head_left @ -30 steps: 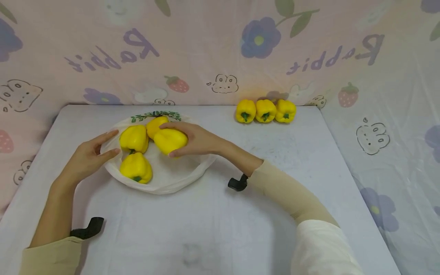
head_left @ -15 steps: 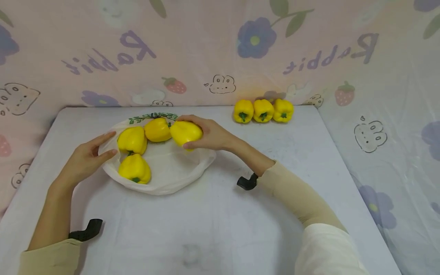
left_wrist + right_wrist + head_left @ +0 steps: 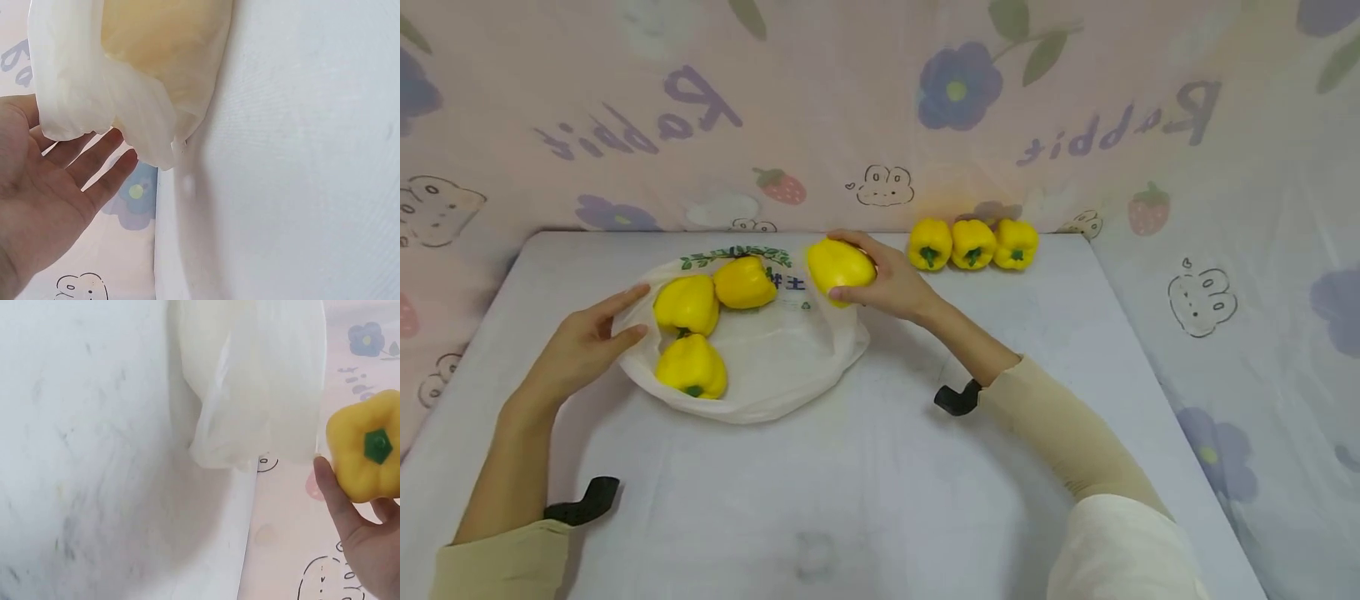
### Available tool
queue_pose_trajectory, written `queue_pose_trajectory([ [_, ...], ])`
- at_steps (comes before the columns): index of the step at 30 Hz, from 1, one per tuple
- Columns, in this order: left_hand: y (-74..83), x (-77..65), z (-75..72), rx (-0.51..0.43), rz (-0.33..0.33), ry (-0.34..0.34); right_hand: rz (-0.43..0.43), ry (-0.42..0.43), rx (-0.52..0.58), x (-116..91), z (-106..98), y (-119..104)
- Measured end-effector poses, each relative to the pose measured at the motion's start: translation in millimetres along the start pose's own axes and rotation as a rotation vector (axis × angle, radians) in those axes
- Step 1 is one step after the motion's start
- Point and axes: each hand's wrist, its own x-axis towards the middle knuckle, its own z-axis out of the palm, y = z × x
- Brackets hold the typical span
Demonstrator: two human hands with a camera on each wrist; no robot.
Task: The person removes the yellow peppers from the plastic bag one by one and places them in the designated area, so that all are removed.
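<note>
Head view, taking the mouth of the white plastic bag (image 3: pixel 752 411) as the clock: the right hand (image 3: pixel 891 282) grasps a yellow bell pepper (image 3: pixel 839 265) at two o'clock, by the rim. Fingers and thumb go round its sides, and the right wrist view shows its green stem (image 3: pixel 377 445) uncovered. That side grip looks sound; I would keep it firm and carry the pepper high over the rim, since the thin film hanging just beside the fingertips could snag. The left hand (image 3: pixel 580 346), at nine o'clock, has its fingers extended by the rim and clenches nothing; a light touch there should steady the bag.

Inside lie three more peppers, at twelve (image 3: pixel 746 282), ten (image 3: pixel 687 305) and eight (image 3: pixel 692 367). Outside, between two and three, a row of three peppers (image 3: pixel 973 244) sits at the far edge of the white table (image 3: pixel 865 492), near the right hand, so mind the knuckles. Patterned cloth (image 3: pixel 842 83) hangs behind at twelve.
</note>
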Motion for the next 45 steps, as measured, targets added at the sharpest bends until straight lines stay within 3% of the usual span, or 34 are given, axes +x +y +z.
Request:
queue_pose_trajectory([
  [9, 2.2, 2.5, -4.0, 0.069, -0.033, -0.026, 0.027, 0.092, -0.060, -10.8, -13.5, 14.6],
  [19, 2.0, 0.9, -5.0, 0.032, -0.044, -0.032, 0.173, 0.185, -0.048, -29.2, -32.0, 33.1],
  [26, 0.9, 0.8, -6.4, 0.030, -0.010, -0.004, 0.205, 0.209, -0.035, -42.9, -45.5, 40.1],
  [35, 3.8, -1.1, -6.0, 0.019, -0.060, -0.032, 0.254, 0.216, -0.044, -60.6, -54.2, 51.3],
  [45, 2.0, -0.9, -4.6, 0.030, -0.052, -0.030, 0.306, 0.291, -0.085, -74.5, -57.6, 64.0],
])
